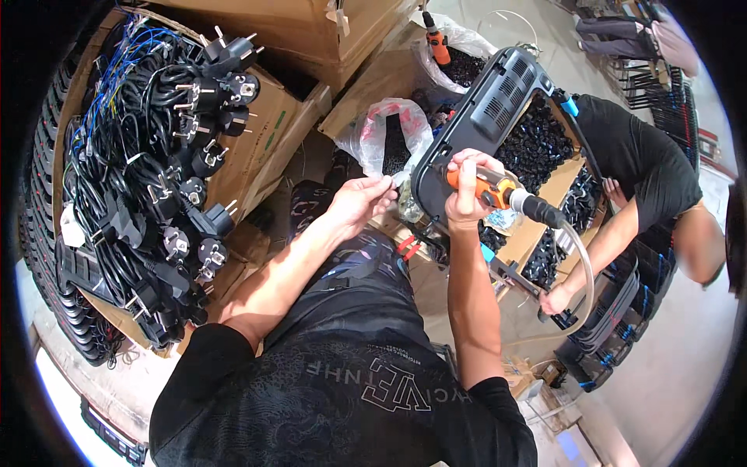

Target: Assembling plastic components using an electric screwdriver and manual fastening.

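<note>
My right hand point(467, 204) is wrapped round an orange-and-black power screwdriver point(492, 189). A clear hose point(585, 268) runs from its black end. The tool is held over the near part of a large black plastic frame point(502, 105) with vent slots. My left hand point(359, 206) has thumb and fingertips pinched together beside the frame's near left corner. Something small and pale may be at the fingertips; I cannot make it out. Just beyond that hand stands a clear plastic bag point(373, 144) holding small dark parts.
On the left, a cardboard box point(268, 148) overflows with black power cords point(144, 179) and plugs. Boxes of black parts point(537, 144) lie beneath the frame. A second orange screwdriver point(437, 48) rests in another bag. At right, a co-worker's hand point(556, 300) touches the frame's edge.
</note>
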Demonstrator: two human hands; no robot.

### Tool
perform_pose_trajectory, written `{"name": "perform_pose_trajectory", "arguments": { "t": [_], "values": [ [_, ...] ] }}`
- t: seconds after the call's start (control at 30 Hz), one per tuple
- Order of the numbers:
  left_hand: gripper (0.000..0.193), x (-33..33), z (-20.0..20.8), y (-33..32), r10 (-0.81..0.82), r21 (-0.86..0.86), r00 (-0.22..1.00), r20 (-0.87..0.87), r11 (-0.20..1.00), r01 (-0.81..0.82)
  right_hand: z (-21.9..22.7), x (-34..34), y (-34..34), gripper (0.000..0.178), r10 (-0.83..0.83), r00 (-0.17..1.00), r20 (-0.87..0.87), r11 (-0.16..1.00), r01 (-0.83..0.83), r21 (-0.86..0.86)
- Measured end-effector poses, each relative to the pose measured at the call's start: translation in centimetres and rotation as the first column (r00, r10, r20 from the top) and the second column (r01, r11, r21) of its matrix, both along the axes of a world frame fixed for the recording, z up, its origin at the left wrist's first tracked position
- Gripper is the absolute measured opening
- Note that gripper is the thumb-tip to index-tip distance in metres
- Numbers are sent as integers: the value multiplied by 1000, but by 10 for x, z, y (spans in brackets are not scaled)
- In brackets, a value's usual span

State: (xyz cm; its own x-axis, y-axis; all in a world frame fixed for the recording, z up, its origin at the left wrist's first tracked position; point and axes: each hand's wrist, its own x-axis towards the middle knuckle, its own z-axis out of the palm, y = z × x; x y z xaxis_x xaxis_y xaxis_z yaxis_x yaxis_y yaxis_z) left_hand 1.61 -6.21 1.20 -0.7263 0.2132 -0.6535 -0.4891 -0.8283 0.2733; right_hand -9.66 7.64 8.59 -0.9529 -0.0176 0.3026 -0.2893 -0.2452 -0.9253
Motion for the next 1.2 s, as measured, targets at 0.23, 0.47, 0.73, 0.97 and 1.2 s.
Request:
{"name": "perform_pose_trajectory", "arguments": {
  "t": [0.23,0.47,0.73,0.97,1.2],
  "values": [
    [17,5,3,4,8,24,1000,-5,1000,-8,-6,0,3,13,47,999,-16,997,-46,69],
    [14,7,5,10,-6,2,1000,2,1000,6,-7,2,2,13,19,1000,-9,992,-17,126],
    [13,9,7,19,-34,42,999,-14,998,35,-10,6,-1,12,4,999,-43,992,2,128],
    [14,-3,9,24,-52,78,998,-18,996,53,18,15,9,12,-62,998,23,993,59,105],
    [14,-9,18,57,-82,305,991,-106,946,111,63,69,54,18,-56,998,2,994,56,-93]
  ]
}}
